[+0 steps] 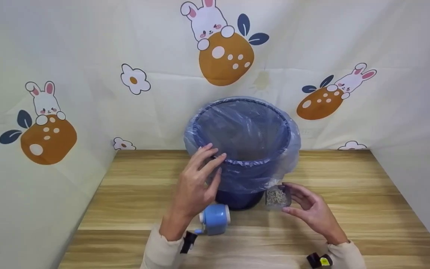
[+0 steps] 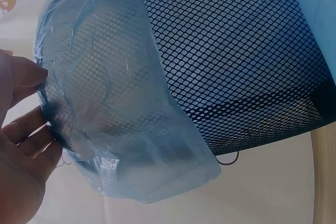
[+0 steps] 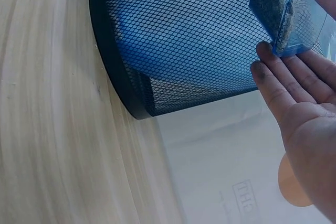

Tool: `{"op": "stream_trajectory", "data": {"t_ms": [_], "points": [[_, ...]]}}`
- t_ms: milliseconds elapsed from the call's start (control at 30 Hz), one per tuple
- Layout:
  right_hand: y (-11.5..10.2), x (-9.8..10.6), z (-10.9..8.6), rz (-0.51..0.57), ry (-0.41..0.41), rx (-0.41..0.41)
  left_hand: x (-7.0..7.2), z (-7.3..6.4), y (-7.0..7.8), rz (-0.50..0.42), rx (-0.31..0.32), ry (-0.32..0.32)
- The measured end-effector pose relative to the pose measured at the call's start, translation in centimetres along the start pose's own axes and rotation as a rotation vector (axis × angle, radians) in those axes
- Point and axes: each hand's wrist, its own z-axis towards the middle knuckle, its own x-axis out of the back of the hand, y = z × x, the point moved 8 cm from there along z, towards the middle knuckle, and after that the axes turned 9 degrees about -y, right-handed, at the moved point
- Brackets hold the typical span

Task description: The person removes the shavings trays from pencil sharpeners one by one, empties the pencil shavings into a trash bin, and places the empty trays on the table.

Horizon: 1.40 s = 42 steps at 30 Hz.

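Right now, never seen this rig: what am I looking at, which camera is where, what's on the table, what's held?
There is no machine here: a person works with two bare hands and wears three cameras. The wide picture comes from the head and looks down at a wooden table. The other two come from the wrists, each close to its own hand.

On the table stands a dark blue mesh wastebasket lined with a thin blue plastic bag. In front of it is a small blue pencil sharpener.

The left hand touches the bag at the basket's rim. The right hand holds a small clear tray of greyish shavings beside the basket.
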Motion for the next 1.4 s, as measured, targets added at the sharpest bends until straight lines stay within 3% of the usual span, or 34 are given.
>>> {"op": "stream_trajectory", "data": {"t_ms": [333, 500, 700, 1100, 1400], "points": [[-0.6, 0.9, -0.5, -0.01, 0.031, 0.002, -0.1, 0.0, -0.3, -0.043, 0.021, -0.007], [-1.6, 1.5, -0.6, 0.01, 0.044, 0.04, 0.1, 0.2, -0.2, -0.022, 0.0, -0.019], [-2.9, 2.5, -0.4, -0.018, 0.066, 0.009, 0.4, 0.3, -0.2, -0.009, -0.026, -0.056], [-7.2, 5.0, 0.0, -0.099, 0.139, 0.032, 0.3, 0.2, -0.2, -0.012, -0.018, -0.093], [-10.0, 5.6, 1.6, -0.083, 0.102, 0.121, 0.2, 0.2, -0.3, 0.003, -0.019, -0.092]]}}
